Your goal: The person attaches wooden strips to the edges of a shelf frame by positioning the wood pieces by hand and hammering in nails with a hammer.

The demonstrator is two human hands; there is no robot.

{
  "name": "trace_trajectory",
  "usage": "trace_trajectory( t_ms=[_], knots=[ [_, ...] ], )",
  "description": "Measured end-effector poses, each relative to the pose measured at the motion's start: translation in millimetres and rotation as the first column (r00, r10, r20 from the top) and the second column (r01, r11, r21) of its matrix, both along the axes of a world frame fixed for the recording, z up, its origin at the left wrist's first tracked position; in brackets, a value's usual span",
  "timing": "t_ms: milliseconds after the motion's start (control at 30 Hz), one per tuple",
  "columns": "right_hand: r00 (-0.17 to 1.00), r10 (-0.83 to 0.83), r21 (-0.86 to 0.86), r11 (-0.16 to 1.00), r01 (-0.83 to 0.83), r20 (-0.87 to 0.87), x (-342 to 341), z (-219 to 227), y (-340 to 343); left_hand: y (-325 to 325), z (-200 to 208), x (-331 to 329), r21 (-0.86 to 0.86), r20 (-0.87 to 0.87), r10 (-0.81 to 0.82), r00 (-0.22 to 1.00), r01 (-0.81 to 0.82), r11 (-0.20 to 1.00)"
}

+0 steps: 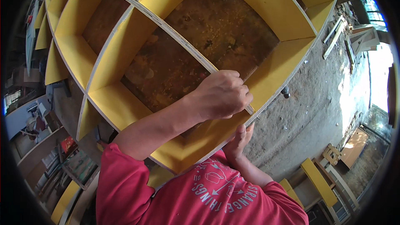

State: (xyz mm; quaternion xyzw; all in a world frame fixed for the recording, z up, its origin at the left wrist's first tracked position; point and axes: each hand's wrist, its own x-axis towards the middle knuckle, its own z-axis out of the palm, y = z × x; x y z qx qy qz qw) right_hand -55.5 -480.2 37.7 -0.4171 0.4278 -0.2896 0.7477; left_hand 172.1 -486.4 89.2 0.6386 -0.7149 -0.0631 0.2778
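A large yellow board frame (287,56), split into compartments by crossing panels with pale raw edges, fills the upper middle of the head view. My left hand (221,93) is closed over the top edge of a divider board (177,37), close to where that board meets the near side of the frame. Its fingertips are curled under and partly hidden. Just below, my right hand (239,139) rests against the outer face of the near side. Thumb and finger point upward, apart, while the rest of that hand is out of sight behind the edge.
Beneath the frame lies a stained brown surface (221,21). Rough grey floor (300,112) stretches to the right, with a small dark object (285,92) beside the frame. Wood offcuts (333,35) lie at the far right, yellow boards (318,182) at lower right, and a cluttered shelf (46,146) at left.
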Motion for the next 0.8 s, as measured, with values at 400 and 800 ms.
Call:
trace_trajectory(
  t_ms=[400,800],
  knots=[
    [0.992,-0.064,0.052,0.997,0.059,0.111,13,-1,-2,3,8,9,-0.178,0.136,-0.182,0.974,0.205,0.963],
    [0.993,-0.095,-0.206,0.975,0.079,-0.069,14,-19,-4,0,15,9,-0.159,0.19,-0.352,0.917,0.382,0.91]
  ],
)
